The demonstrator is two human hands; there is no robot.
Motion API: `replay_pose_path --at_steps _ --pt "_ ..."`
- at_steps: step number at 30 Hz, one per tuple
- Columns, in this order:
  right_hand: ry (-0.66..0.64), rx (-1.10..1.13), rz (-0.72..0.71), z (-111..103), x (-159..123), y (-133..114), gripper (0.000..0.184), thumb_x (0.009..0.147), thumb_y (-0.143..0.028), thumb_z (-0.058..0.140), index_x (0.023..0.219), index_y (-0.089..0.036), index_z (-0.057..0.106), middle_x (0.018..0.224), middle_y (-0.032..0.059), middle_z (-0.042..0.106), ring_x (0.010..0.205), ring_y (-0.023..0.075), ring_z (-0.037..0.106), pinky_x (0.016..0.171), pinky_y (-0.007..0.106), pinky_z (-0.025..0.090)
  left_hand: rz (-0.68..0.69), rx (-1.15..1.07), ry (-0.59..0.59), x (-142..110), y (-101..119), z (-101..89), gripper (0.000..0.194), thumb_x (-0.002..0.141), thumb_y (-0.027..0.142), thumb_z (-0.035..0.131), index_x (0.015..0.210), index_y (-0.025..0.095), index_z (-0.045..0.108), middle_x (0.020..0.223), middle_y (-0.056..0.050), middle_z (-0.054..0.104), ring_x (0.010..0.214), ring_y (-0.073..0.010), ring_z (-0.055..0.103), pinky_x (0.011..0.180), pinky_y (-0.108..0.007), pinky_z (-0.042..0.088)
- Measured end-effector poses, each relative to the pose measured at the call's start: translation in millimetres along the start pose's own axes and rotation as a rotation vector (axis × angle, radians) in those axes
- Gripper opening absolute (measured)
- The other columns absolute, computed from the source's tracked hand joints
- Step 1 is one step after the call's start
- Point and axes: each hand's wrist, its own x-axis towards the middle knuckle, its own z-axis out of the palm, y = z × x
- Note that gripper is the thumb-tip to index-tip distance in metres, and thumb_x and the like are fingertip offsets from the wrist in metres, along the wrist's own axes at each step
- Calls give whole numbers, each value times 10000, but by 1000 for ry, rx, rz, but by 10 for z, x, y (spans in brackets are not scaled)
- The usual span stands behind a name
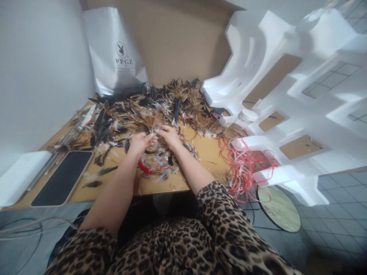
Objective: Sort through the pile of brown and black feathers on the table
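My left hand and my right hand meet over the near side of a feather pile. Thumb and fingers of both hands are pinched together on a small tuft of brown feathers, which fans out just beyond my fingertips. Past it spreads the large heap of brown and black feathers. Below my hands, loose feather scraps and fluff lie on the brown tabletop. A curved red band rests among them, close to my left wrist.
At left are a dark-screened phone and a white box. A silver bag stands behind the heap. Tangled red and pink string, a white-lidded jar and big white foam packing occupy the right. A round stool seat sits lower right.
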Motion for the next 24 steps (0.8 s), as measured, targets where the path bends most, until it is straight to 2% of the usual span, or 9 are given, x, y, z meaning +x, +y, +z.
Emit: replay_pose_path --at_steps 6,12,19,24 --pt "-32 70 20 -4 4 17 313 525 -368 737 674 -134 593 620 -24 595 580 74 518 627 227 421 60 18 24 32 -43 10 179 630 248 707 645 106 599 686 -92 684 584 -128 644 544 -202 489" --pt "-20 -9 -41 -23 10 9 279 538 -351 730 638 -130 592 607 -35 577 565 56 485 625 210 401 155 105 -16 55 -46 -26 179 626 271 703 632 102 645 667 -92 684 547 -120 618 577 -232 499" --pt "-143 -170 -187 -62 -51 -140 262 608 -382 692 653 -133 625 644 -16 581 626 80 499 657 224 406 219 204 -43 -21 72 -32 140 627 258 695 616 119 683 642 -84 681 528 -125 602 584 -243 493" --pt "-219 -237 -252 -112 -50 -170 263 614 -392 691 596 -138 624 675 -9 553 656 91 510 655 227 405 199 280 -130 -42 113 -67 114 603 246 711 602 132 698 581 -69 664 503 -126 581 547 -231 475"
